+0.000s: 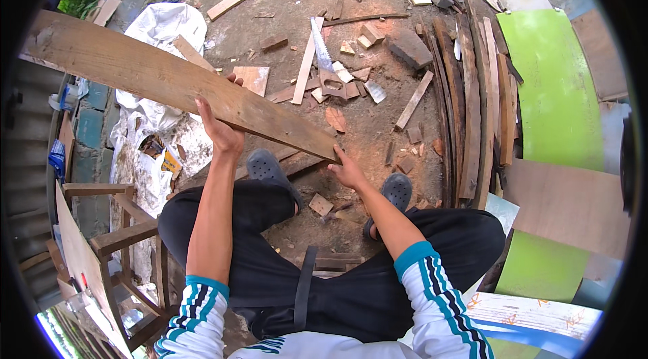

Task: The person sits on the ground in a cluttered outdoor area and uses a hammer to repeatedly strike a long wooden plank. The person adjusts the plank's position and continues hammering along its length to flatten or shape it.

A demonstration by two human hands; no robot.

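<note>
Slanting from upper left to lower right, the plank [135,67] is held above the ground [293,5]: the left hand's [223,133] fingers spread around its width partway along, the right hand's [349,170] pinching the lower end, fingertips underneath hidden.

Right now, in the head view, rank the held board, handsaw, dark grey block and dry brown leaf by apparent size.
1. Held board: clearly largest, helped by nearness to the camera.
2. Handsaw and dark grey block: too alike in area to rank; the saw looks longer.
3. Dry brown leaf: smallest.
</note>
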